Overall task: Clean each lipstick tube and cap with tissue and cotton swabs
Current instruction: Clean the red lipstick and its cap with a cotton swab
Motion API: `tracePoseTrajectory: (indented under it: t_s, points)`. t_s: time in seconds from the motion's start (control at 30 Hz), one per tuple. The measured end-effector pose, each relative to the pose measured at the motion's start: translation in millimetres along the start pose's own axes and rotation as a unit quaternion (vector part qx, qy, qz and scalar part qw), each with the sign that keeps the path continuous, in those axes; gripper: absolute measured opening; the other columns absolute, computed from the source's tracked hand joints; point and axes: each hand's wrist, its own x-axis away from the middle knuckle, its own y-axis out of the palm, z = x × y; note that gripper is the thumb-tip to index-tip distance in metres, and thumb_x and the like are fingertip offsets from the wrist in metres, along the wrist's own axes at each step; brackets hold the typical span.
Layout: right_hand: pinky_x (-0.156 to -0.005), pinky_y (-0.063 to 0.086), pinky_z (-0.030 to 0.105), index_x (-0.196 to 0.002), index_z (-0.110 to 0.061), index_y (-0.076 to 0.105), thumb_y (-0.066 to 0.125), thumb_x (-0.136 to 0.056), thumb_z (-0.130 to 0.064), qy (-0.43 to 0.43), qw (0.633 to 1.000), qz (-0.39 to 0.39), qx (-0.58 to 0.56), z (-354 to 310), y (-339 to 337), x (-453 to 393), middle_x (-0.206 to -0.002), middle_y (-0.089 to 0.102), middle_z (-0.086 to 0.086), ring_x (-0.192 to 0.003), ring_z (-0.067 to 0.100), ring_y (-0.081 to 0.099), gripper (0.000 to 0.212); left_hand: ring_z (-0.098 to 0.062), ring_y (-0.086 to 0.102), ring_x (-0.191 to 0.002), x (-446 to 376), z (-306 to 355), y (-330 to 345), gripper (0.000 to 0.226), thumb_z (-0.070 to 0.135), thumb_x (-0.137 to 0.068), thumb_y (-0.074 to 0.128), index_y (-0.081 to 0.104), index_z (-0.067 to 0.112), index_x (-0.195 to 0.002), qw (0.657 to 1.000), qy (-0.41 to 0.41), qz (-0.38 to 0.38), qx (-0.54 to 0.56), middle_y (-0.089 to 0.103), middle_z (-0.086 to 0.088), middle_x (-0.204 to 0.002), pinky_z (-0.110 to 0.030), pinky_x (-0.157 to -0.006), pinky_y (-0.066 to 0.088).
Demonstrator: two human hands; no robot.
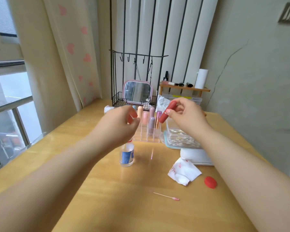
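My right hand (185,114) pinches a red lipstick tube (167,114) and holds it tilted above a clear organizer (146,138). Several pastel lipsticks (145,117) stand in that organizer. My left hand (120,123) hovers at the organizer's left side with its fingers curled. A reddish bit shows at its fingertips, and I cannot tell whether it holds anything. A red cap (210,182) lies on the table at the right. Near it are a lipstick-stained tissue (184,172) and a used cotton swab (166,196) with a pink tip.
A small bottle of clear liquid (127,155) stands under my left wrist. An open box of cotton swabs (181,141) and a tissue pack (197,156) sit at the right. Behind are a pink mirror (137,91), a wire basket (119,99) and a wooden shelf (184,88).
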Motion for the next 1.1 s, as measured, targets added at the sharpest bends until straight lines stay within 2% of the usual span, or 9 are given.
tracePoseTrajectory:
  t_s: [0.13,0.3,0.4,0.6,0.7,0.83,0.9,1.0,1.1]
  points:
    - [-0.070,0.046,0.026,-0.091,-0.018,0.061,0.064,-0.087,-0.015,-0.020,0.997,0.032,0.070,1.6,6.3,-45.1,-0.074,0.059,-0.004,-0.072,0.014,0.055,0.006,-0.023,0.058,-0.087,-35.2,-11.6,8.7,0.019,0.024,-0.092,0.051,0.064,0.012,-0.097,0.998,0.027,-0.018,-0.058,0.066,-0.001,-0.091,-0.030,-0.073,0.044]
    - [-0.063,0.037,0.022,-0.090,-0.015,0.068,0.064,-0.085,-0.014,-0.007,0.990,0.011,0.141,15.9,24.4,-90.1,-0.067,0.054,-0.005,-0.071,0.016,0.050,0.006,-0.025,0.058,-0.091,-70.6,-21.5,28.4,0.018,0.024,-0.092,0.050,0.065,0.015,-0.097,0.991,0.072,-0.062,-0.094,0.067,-0.005,-0.097,-0.032,-0.078,0.048]
    - [-0.070,0.038,0.022,-0.090,-0.013,0.070,0.064,-0.086,-0.015,0.003,0.982,-0.038,0.185,27.9,34.2,-107.1,-0.080,0.058,0.001,-0.078,0.018,0.052,0.007,-0.023,0.058,-0.094,-87.2,-27.7,40.8,0.018,0.024,-0.092,0.049,0.064,0.017,-0.099,0.990,0.075,-0.070,-0.094,0.066,-0.002,-0.099,-0.028,-0.074,0.043]
    - [-0.067,0.040,0.022,-0.095,-0.013,0.073,0.064,-0.088,-0.017,-0.001,0.962,-0.130,0.240,43.5,44.4,-114.1,-0.087,0.063,0.002,-0.083,0.018,0.056,0.013,-0.026,0.058,-0.094,-101.3,-41.5,63.4,0.020,0.023,-0.092,0.048,0.065,0.015,-0.101,0.989,0.064,-0.105,-0.087,0.066,-0.005,-0.101,-0.035,-0.081,0.049]
    - [-0.068,0.040,0.021,-0.099,-0.012,0.074,0.055,-0.094,-0.020,0.018,0.951,-0.176,0.253,47.9,48.4,-113.2,-0.097,0.071,0.002,-0.083,0.014,0.058,0.021,-0.023,0.057,-0.088,-105.3,-45.1,70.5,0.021,0.022,-0.092,0.048,0.066,0.015,-0.100,0.987,0.064,-0.119,-0.093,0.065,-0.004,-0.098,-0.029,-0.074,0.047]
    - [-0.062,0.038,0.023,-0.089,-0.006,0.071,0.044,-0.100,-0.026,0.056,0.944,-0.207,0.249,50.0,49.5,-113.8,-0.077,0.067,0.003,-0.068,0.013,0.053,0.035,-0.023,0.056,-0.084,-107.0,-43.9,74.6,0.021,0.022,-0.092,0.049,0.067,0.012,-0.099,0.983,0.066,-0.135,-0.103,0.066,-0.006,-0.096,-0.027,-0.069,0.043]
    - [-0.057,0.033,0.025,-0.084,-0.009,0.065,0.042,-0.101,-0.028,0.023,0.956,-0.163,0.243,46.0,47.6,-112.2,-0.075,0.061,0.006,-0.070,0.019,0.050,0.034,-0.024,0.057,-0.085,-106.8,-41.7,74.5,0.022,0.021,-0.092,0.049,0.067,0.011,-0.100,0.984,0.067,-0.132,-0.104,0.066,-0.007,-0.096,-0.028,-0.070,0.044]
    - [-0.069,0.034,0.023,-0.094,-0.015,0.069,0.052,-0.095,-0.031,-0.073,0.970,-0.103,0.209,35.0,45.8,-104.9,-0.089,0.062,0.001,-0.078,0.012,0.050,0.023,-0.025,0.058,-0.086,-106.1,-41.2,74.4,0.021,0.021,-0.091,0.050,0.067,0.011,-0.098,0.985,0.061,-0.122,-0.104,0.066,-0.007,-0.095,-0.030,-0.072,0.048]
    - [-0.086,0.040,0.031,-0.091,-0.021,0.071,0.059,-0.088,-0.038,-0.187,0.919,-0.145,0.316,32.1,50.4,-92.8,-0.092,0.052,-0.004,-0.090,0.013,0.043,0.022,-0.025,0.058,-0.084,-104.8,-41.1,74.6,0.019,0.023,-0.090,0.050,0.066,0.013,-0.096,0.986,0.048,-0.117,-0.105,0.066,-0.006,-0.094,-0.032,-0.073,0.050]
